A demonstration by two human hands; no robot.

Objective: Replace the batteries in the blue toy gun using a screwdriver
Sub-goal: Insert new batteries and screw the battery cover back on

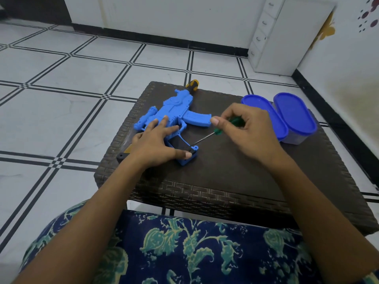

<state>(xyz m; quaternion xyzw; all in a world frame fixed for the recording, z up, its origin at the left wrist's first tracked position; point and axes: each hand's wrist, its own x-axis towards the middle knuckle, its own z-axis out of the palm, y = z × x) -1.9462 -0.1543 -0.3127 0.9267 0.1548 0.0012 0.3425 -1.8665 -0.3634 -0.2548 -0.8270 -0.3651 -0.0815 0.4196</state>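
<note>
Right grip [246, 130] around screwdriver [216, 131], tip at blue toy gun [176, 111] handle

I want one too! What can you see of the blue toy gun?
The blue toy gun looks like bright plastic and lies on its side on the dark woven table. Its orange-and-black muzzle points away from the person. It has a small scope, a ribbed magazine and a grip with a black panel. The left hand presses it down with straight fingers. The screwdriver, held by the right hand, has its tip at the grip's end.
</note>
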